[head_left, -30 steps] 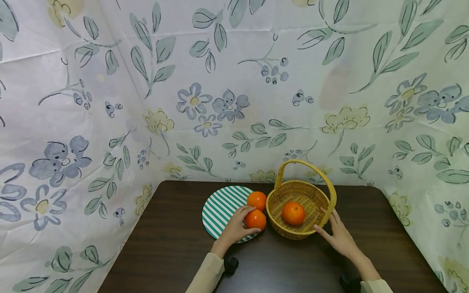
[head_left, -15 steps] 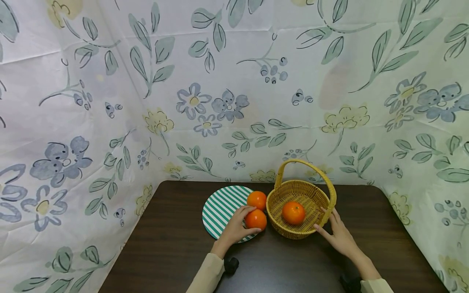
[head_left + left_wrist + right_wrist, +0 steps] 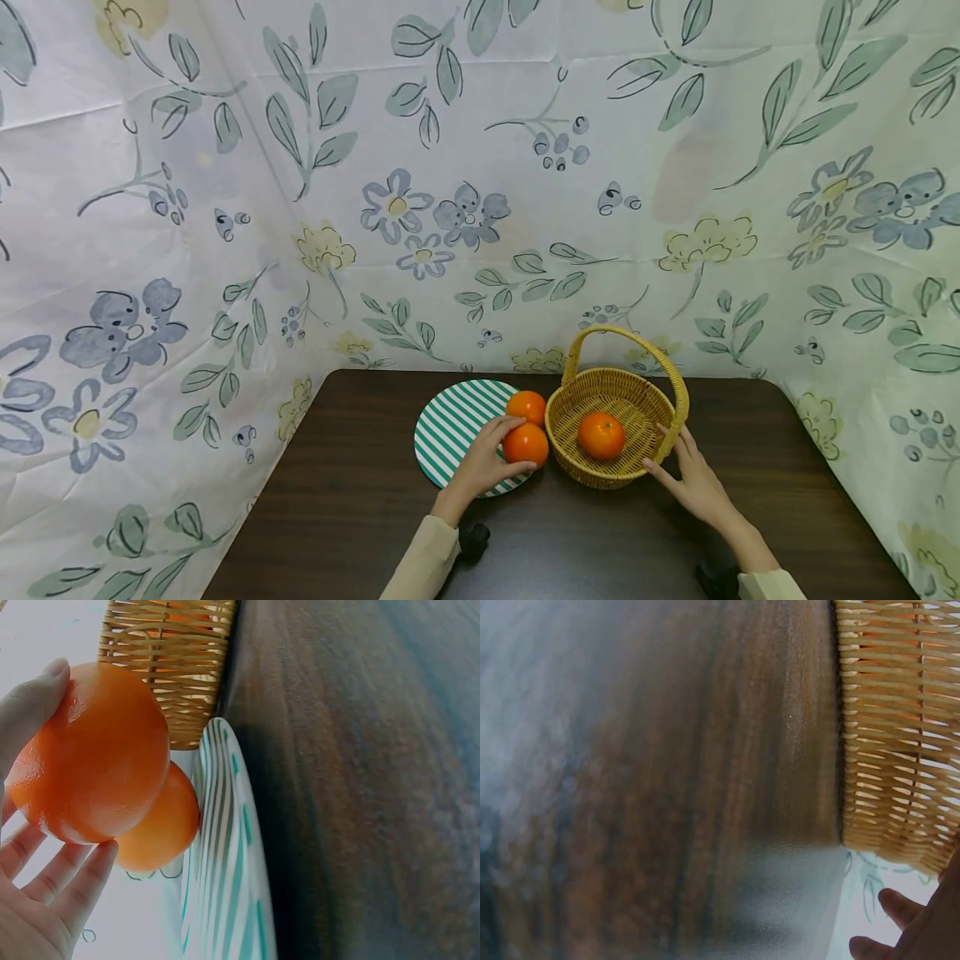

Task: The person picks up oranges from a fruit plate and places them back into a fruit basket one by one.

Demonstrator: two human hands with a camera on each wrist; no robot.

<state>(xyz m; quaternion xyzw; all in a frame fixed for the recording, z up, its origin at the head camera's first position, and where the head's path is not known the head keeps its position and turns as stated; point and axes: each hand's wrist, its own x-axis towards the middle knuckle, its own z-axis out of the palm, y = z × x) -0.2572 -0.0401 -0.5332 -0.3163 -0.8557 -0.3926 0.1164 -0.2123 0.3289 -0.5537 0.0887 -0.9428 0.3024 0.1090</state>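
My left hand (image 3: 483,462) grips an orange (image 3: 526,446) at the right edge of a green-and-white striped plate (image 3: 453,429). In the left wrist view, thumb and fingers lie around this orange (image 3: 94,757), which is above the plate's surface. A second orange (image 3: 527,407) sits just behind it, between plate and basket. The yellow wicker basket (image 3: 607,479), its handle upright, stands right of the plate with one orange (image 3: 601,436) inside. My right hand (image 3: 693,483) holds the basket's right side near the handle's base, thumb in front; some of its fingers are hidden behind the handle.
Everything stands on a dark wooden table (image 3: 337,500). A white floral cloth (image 3: 450,208) hangs behind and beside it. The basket handle (image 3: 637,337) arches above the basket's opening. A black wrist device (image 3: 474,543) is at the left cuff.
The left hand and its orange have shifted very slightly right and up, toward the basket. The right hand, the basket and the other oranges have stayed in place.
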